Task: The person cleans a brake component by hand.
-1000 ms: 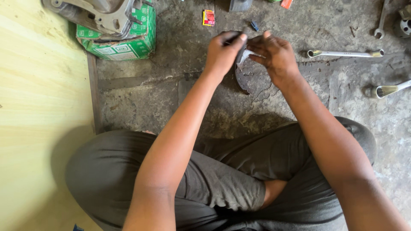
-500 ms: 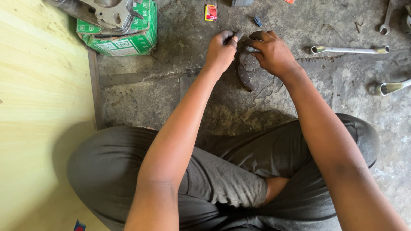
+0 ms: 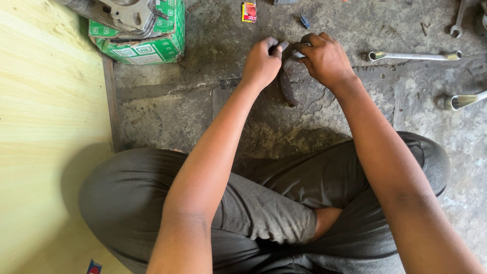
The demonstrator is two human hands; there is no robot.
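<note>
I am sitting on the floor [image 3: 203, 101] and gripping the curved metal piece [image 3: 287, 83] with my right hand [image 3: 324, 58] so it stays put, while my left hand [image 3: 261, 63] is closed tight around a small tool [image 3: 281, 46] at its top.

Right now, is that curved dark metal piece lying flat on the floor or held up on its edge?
On edge: the curved metal piece shows its narrow rim, its top gripped between the left hand and right hand, its lower end against the concrete floor.

A green-and-white printed cardboard box [image 3: 147, 43] upper left, pale yellow wooden board [image 3: 45, 127] left — dark grey curved metal shoe [image 3: 288, 83], silver steel spanner [image 3: 413, 56] upper right.
</note>
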